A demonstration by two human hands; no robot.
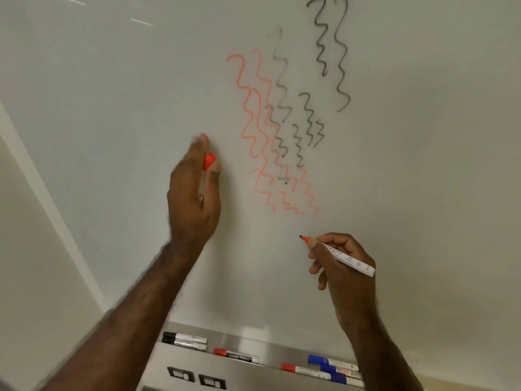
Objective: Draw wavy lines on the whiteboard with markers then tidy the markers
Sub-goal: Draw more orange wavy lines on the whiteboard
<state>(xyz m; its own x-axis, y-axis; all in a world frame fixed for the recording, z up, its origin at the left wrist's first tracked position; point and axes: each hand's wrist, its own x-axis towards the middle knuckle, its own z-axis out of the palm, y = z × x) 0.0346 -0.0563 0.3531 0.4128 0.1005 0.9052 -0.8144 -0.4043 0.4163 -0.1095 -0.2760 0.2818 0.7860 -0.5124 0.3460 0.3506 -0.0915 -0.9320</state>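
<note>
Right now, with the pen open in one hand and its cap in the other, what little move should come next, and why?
Probably bring the hands together and push the red cap, pinched in the left hand, onto the uncapped red marker gripped by the right hand. Its tip is off the whiteboard, many red and black wavy lines are already drawn, and the other markers lie capped in the tray.

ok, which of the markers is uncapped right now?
The white-barrelled red marker gripped in the right hand: its red tip is bare. Every marker on the metal tray is capped; the left hand holds the red cap.
</note>
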